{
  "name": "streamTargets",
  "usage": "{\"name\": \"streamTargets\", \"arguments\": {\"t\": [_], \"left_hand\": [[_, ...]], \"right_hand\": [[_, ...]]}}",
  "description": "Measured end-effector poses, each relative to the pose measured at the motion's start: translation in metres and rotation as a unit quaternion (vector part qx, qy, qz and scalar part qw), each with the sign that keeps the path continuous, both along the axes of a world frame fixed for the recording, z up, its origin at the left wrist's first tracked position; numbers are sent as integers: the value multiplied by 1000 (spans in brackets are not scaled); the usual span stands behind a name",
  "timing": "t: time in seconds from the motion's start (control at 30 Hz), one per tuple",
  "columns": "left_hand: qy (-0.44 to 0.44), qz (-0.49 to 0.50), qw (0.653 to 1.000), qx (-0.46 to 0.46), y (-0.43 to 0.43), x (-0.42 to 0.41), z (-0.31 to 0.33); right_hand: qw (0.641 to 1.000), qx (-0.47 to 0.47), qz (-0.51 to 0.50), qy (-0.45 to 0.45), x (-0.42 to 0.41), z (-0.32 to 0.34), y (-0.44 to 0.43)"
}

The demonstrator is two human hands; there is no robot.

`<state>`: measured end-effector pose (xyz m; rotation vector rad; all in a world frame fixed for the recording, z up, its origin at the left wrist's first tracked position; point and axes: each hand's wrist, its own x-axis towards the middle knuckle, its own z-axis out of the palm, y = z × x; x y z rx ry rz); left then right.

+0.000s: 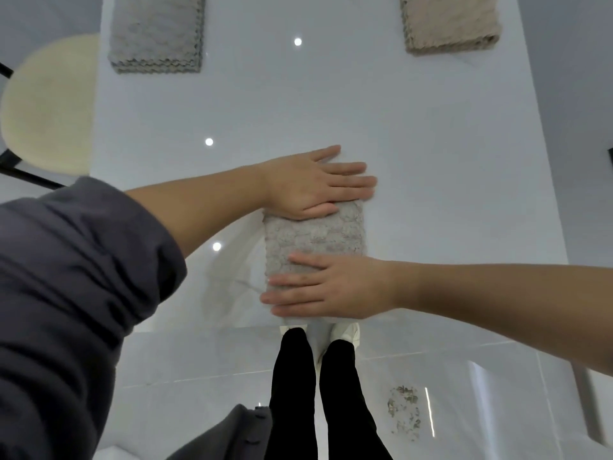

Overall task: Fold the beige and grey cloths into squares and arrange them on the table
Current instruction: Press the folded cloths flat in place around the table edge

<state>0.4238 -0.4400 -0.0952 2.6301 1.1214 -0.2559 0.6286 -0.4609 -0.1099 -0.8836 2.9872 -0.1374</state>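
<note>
A folded grey cloth (315,237) lies near the front edge of the white table (431,161). My left hand (311,184) presses flat on its far end, fingers together and pointing right. My right hand (328,287) lies flat on its near end, fingers pointing left. Neither hand grips the cloth. A stack of folded grey cloths (156,31) sits at the far left of the table. A folded beige cloth pile (447,21) sits at the far right.
A round cream stool (46,104) with a black frame stands left of the table. Below the table's front edge I see my legs (318,393) in black trousers on a glossy tiled floor.
</note>
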Motion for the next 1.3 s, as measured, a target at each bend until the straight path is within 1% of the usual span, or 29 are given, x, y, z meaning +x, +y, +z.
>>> {"name": "streamTargets", "arguments": {"t": [0.13, 0.37, 0.4, 0.47, 0.57, 0.67, 0.77, 0.83, 0.87, 0.93, 1.03, 1.1, 1.3], "left_hand": [[-20, 6, 1000, 15, -11, 7, -10], [-34, 1, 999, 26, -10, 8, -12], [-36, 15, 999, 32, -11, 8, -10], [-48, 82, 994, 53, -19, 4, -3], [-68, 201, 974, 78, -48, -2, 9], [-80, 304, 945, 90, -90, 1, 18], [-81, 409, 906, 80, -122, 23, 24], [-70, 444, 890, 76, -133, 43, 22], [-66, 453, 886, 73, -136, 53, 19], [-55, 460, 884, 68, -139, 70, 8], [-35, 467, 881, 64, -140, 81, -7], [-36, 469, 880, 64, -140, 78, -10], [-22, 439, 896, 61, -140, 68, -10]], "right_hand": [[1000, -1, -11, -13, -2, -6, 7], [1000, -5, -23, 2, -5, -4, 5], [999, -12, -30, 0, -4, -2, 4], [997, -45, -61, -13, 1, 4, 1], [985, -78, -157, -12, 16, 16, 5], [956, -67, -284, -11, 32, 21, 10], [898, -60, -434, -34, 33, 24, 4], [860, -49, -506, -45, 24, 25, -5], [847, -48, -527, -48, 19, 24, -9], [836, -47, -544, -51, 12, 19, -16], [837, -33, -543, -60, 7, 11, -19], [836, -29, -544, -62, 7, 8, -19], [840, -24, -539, -59, 8, 5, -21]]}}
